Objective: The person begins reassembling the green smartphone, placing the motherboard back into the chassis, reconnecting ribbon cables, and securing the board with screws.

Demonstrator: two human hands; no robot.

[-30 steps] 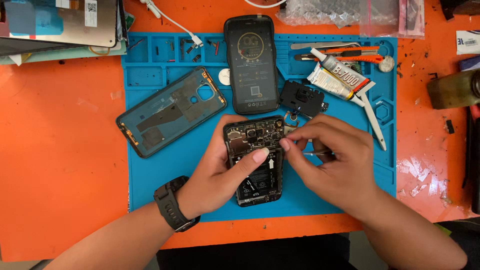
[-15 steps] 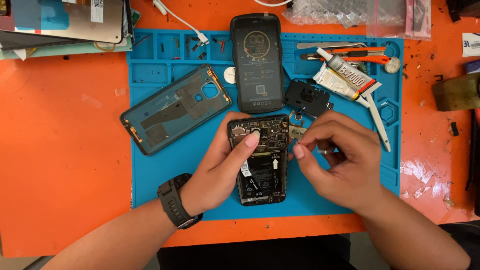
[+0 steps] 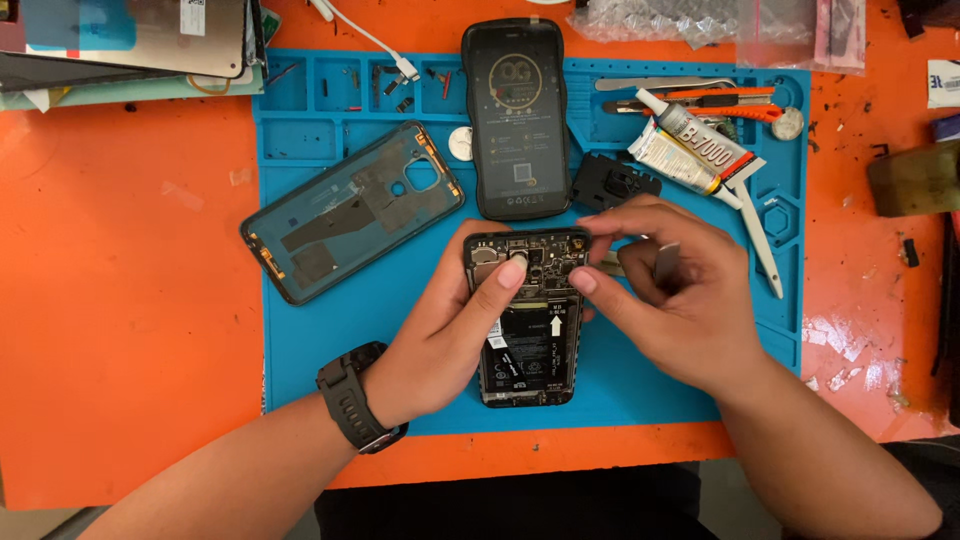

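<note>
Lying lengthwise, camera end away from the person, opened phone (image 3: pixel 527 318) sits betw. both hands. Left hand (image 3: pixel 450 330) cups its side, thumb pressing upper board; right hand (image 3: pixel 670 290) pinches top corner, about equally near.

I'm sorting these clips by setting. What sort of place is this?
Most likely a phone repair bench: an opened phone lies on a blue repair mat, beside a removed back cover and a glue tube.

An orange table (image 3: pixel 120 300) under even, bright light fills the view, its surface scuffed and paint-chipped at the right. A dark strip below its near edge is perhaps floor.
</note>
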